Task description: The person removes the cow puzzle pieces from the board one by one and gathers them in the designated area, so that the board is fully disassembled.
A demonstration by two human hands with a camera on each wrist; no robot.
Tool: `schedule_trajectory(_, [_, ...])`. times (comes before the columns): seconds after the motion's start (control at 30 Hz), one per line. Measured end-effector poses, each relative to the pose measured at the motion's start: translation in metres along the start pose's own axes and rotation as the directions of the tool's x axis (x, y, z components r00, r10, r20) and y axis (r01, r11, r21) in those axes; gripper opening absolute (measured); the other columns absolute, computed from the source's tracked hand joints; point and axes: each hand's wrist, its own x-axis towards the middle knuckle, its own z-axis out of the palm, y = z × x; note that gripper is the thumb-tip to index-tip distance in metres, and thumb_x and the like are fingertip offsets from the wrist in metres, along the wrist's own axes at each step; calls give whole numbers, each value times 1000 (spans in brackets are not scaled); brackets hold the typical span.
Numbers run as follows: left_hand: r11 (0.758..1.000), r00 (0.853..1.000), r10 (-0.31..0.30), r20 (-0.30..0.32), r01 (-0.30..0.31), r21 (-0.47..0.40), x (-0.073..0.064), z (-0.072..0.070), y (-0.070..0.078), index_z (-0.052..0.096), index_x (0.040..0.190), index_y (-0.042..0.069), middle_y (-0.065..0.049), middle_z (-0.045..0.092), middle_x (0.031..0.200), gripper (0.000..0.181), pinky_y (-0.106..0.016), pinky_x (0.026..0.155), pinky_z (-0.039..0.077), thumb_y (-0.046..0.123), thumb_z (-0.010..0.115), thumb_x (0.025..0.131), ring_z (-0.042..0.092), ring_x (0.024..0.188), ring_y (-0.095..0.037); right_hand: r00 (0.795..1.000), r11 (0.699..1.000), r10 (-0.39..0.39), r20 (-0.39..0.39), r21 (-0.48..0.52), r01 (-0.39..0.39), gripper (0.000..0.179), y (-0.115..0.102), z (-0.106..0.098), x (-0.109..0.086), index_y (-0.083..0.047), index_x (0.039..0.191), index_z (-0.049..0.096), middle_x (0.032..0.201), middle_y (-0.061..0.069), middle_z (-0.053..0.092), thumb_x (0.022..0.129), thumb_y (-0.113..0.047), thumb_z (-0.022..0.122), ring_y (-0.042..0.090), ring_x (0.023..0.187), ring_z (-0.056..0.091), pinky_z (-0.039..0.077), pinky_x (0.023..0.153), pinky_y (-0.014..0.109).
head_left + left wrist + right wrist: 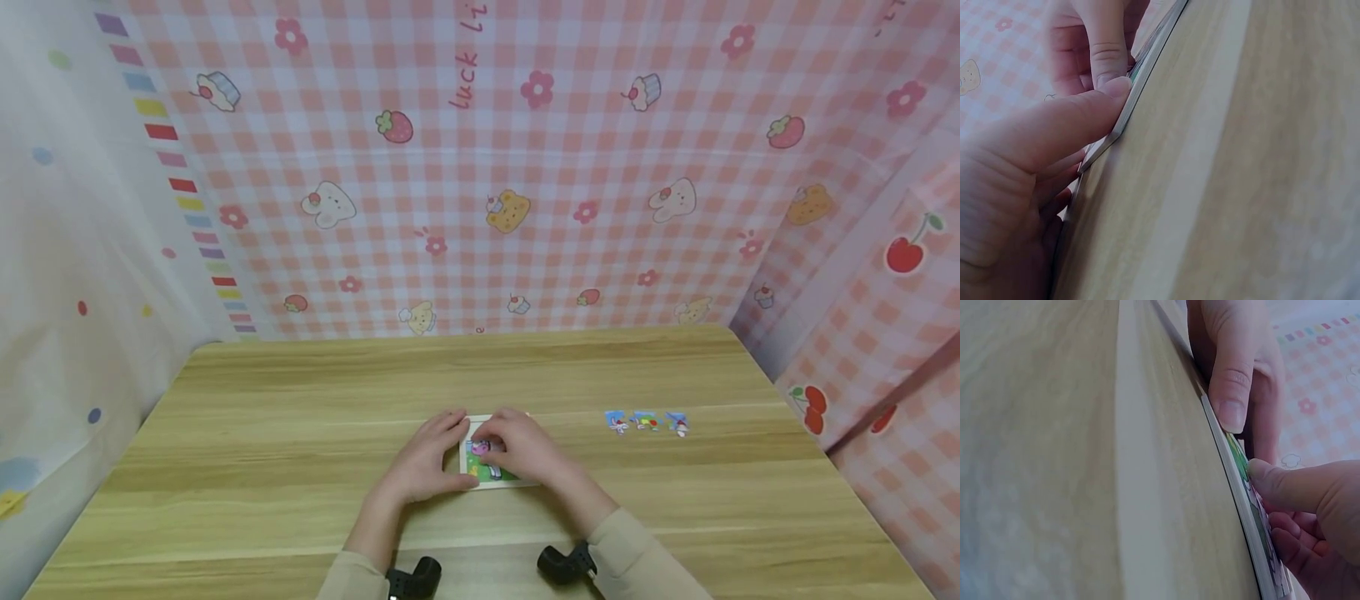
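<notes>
A small picture puzzle in a pale-framed tray (491,486) lies on the table, with green ground and a pink figure showing. My left hand (422,461) grips the tray's left side, thumb (1107,100) on the near edge and fingers round the far edge. Over the picture, my right hand (522,447) bends its fingers and pinches a puzzle piece (480,448) with the pink figure on it. Its thumb (1269,478) rests low against the picture surface in the right wrist view. The right part of the puzzle is hidden beneath this hand.
Three loose puzzle pieces, a left one (617,422), a middle one (647,421) and a right one (678,423), lie in a row to the right. Wood-grain table (300,417) surrounds the tray. A checked cloth (480,250) hangs behind it.
</notes>
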Motion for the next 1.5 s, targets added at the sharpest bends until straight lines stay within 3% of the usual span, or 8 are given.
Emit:
schedule_trajectory(0.67, [1000,1000,10,-5,-10,0,0,0,0,45,151,-9,-22,38,162,89,-61,123,23,34,85,84,26,152,-44,1000,998,14,-27,-64,-16,22,-5,4,0,-8,112,75,102,5,65,91,-13,80,21,95,58,50,84,40])
schedule_trajectory(1.23, [1000,1000,-2,-6,2,-9,-1,0,1,45,151,-7,-21,37,163,88,-62,122,22,34,85,84,25,153,-43,994,998,38,-99,50,-33,20,0,9,-4,-11,110,74,97,0,57,91,-9,79,13,84,54,49,74,29])
schedule_trajectory(1.5, [1000,1000,-4,-7,4,-1,0,2,-2,45,152,-6,-19,36,163,88,-60,123,22,35,84,85,24,153,-42,989,994,0,-149,108,16,11,1,11,-5,-12,104,73,89,-4,57,95,-6,74,11,80,51,46,70,26])
